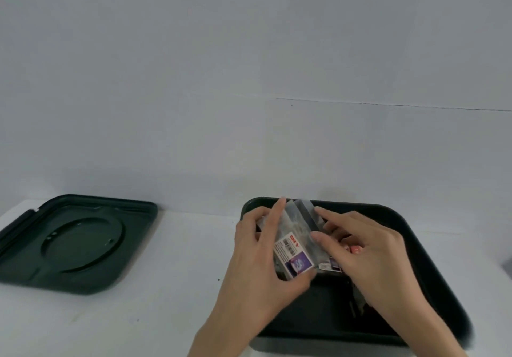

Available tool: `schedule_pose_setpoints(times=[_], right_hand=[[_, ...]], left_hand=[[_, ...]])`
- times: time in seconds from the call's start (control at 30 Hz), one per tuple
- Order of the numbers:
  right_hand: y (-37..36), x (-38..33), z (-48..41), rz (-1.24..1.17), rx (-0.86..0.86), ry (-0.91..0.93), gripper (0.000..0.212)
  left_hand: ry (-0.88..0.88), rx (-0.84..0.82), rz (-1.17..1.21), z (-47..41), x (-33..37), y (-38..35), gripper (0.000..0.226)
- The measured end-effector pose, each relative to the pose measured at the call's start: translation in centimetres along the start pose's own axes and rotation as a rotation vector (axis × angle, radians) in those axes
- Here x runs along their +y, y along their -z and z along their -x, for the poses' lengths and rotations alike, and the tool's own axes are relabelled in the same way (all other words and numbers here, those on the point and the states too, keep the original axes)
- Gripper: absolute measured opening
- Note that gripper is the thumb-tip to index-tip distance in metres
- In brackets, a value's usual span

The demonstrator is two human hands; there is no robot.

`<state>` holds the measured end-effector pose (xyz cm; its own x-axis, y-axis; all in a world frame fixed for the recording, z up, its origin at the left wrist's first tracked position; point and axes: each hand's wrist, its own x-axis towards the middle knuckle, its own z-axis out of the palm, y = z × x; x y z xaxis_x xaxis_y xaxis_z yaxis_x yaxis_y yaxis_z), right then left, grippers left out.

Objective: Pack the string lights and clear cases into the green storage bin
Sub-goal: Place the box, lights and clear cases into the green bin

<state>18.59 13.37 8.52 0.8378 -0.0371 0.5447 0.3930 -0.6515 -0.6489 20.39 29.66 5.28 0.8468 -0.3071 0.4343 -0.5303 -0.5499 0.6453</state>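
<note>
The dark green storage bin (pixel 432 282) stands open on the white table at the right. Over its far left part both hands hold a small stack of clear cases (pixel 297 234) with printed labels. My left hand (pixel 257 259) grips the stack from the left, thumb under its near edge and forefinger along the top. My right hand (pixel 360 248) pinches the stack's right side, fingers curled over the cases behind. A further labelled case shows below my right hand inside the bin. Something pale lies in the bin's near right part, too blurred to name.
The bin's dark green lid (pixel 74 246) lies flat on the table at the left, apart from the bin. White table surface (pixel 180 273) separates lid and bin. A plain grey wall rises behind.
</note>
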Motion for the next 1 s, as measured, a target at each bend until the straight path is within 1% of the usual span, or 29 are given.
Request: schedule_pose_setpoints(times=[0.13,0.2,0.23,0.3,0.33,0.47,0.53,0.6,0.7,0.73,0.77,0.83,0.9,1.0], right_hand=[[0.0,1.1,0.2,0.009,0.066,0.03,0.031],[0.0,1.5,0.3,0.093,0.03,0.124,0.023],[0.0,1.7,0.4,0.181,-0.009,0.183,0.022],[0.1,2.2,0.4,0.389,-0.075,0.291,0.026],[0.0,2.5,0.4,0.455,-0.097,0.33,0.026],[0.1,2.7,0.2,0.596,-0.216,0.47,0.04],[0.1,2.7,0.1,0.625,-0.261,0.507,0.044],[0.0,2.8,0.1,0.599,-0.266,0.52,0.039],[0.1,3.0,-0.2,0.469,-0.281,0.484,0.026],[0.2,3.0,-0.2,0.403,-0.287,0.451,0.028],[0.3,3.0,-0.2,0.313,-0.298,0.404,0.031],[0.5,2.8,0.0,0.098,-0.324,0.259,0.035],[0.5,2.6,0.3,-0.065,-0.351,0.12,0.038],[0.3,2.4,0.5,-0.143,-0.36,0.003,0.03]], left_hand=[[0.051,-0.045,0.046,0.1,-0.4,-1.1,0.099],[0.044,-0.057,0.038,0.1,-0.6,-1.4,0.099],[0.037,-0.057,0.024,0.1,-0.7,-1.4,0.098],[0.044,-0.058,-0.002,0.1,-1.0,-1.5,0.096],[0.051,-0.057,-0.013,0.2,-1.1,-1.5,0.096],[0.059,-0.048,-0.025,0.3,-1.4,-1.7,0.096],[0.077,-0.057,-0.014,0.4,-1.4,-1.8,0.095],[0.071,-0.058,-0.023,0.5,-1.4,-1.8,0.095],[0.066,-0.065,-0.039,0.5,-1.4,-1.7,0.095],[0.073,-0.068,-0.035,0.6,-1.4,-1.7,0.094],[0.073,-0.068,-0.031,0.6,-1.4,-1.7,0.093],[0.063,-0.067,-0.022,0.6,-1.4,-1.7,0.09],[0.05,-0.061,-0.012,0.6,-1.5,-1.6,0.089],[0.038,-0.055,-0.017,0.6,-1.6,-1.7,0.089]])
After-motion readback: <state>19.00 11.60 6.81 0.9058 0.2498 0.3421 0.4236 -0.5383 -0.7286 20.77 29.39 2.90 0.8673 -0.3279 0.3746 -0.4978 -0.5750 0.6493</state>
